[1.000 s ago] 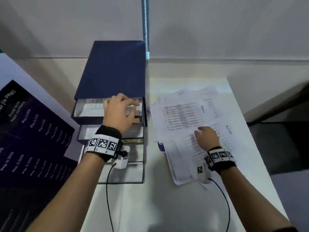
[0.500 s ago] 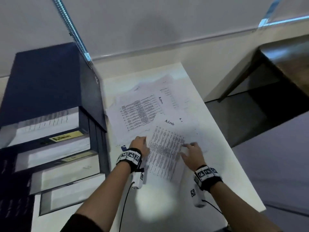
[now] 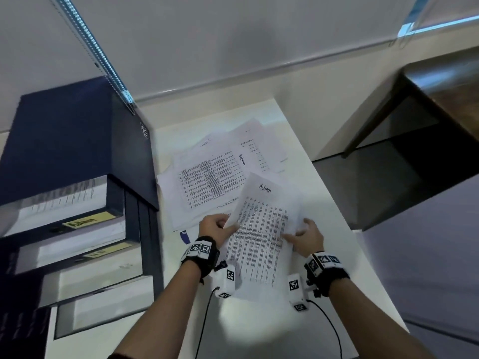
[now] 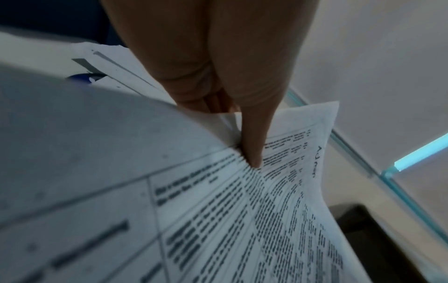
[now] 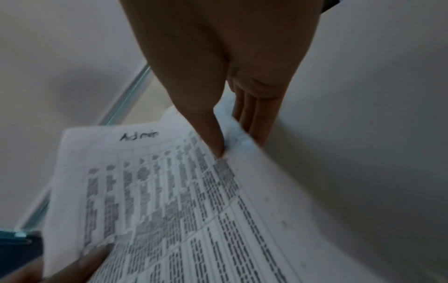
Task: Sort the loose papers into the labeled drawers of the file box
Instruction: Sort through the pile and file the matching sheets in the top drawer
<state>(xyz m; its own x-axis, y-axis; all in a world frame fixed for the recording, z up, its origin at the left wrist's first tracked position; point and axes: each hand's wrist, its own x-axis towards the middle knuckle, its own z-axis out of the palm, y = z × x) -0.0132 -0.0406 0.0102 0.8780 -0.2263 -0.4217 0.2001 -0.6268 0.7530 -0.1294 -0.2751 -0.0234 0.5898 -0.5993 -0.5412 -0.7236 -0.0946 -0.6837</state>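
A printed sheet marked "Admin" (image 3: 260, 229) is lifted off the table, tilted toward me. My left hand (image 3: 216, 226) pinches its left edge, thumb on top, as the left wrist view shows (image 4: 249, 151). My right hand (image 3: 304, 235) pinches the right edge (image 5: 218, 147), thumb above and fingers beneath. More loose papers (image 3: 207, 182) lie spread on the white table (image 3: 344, 244), the top one also marked "Admin". The dark blue file box (image 3: 77, 141) stands at the left with several drawers pulled out; the top drawer (image 3: 64, 206) carries a yellow "Admin" label (image 3: 85, 222).
The table's right edge drops to a dark floor, with a dark wooden bench (image 3: 440, 99) beyond it. A wall with a metal strip (image 3: 103, 55) stands behind the box. Cables trail from both wrist devices over the near table.
My left hand left the top drawer and came over to the papers. Both hands took hold of the "Admin" sheet and raised it off the pile. The head view swung right.
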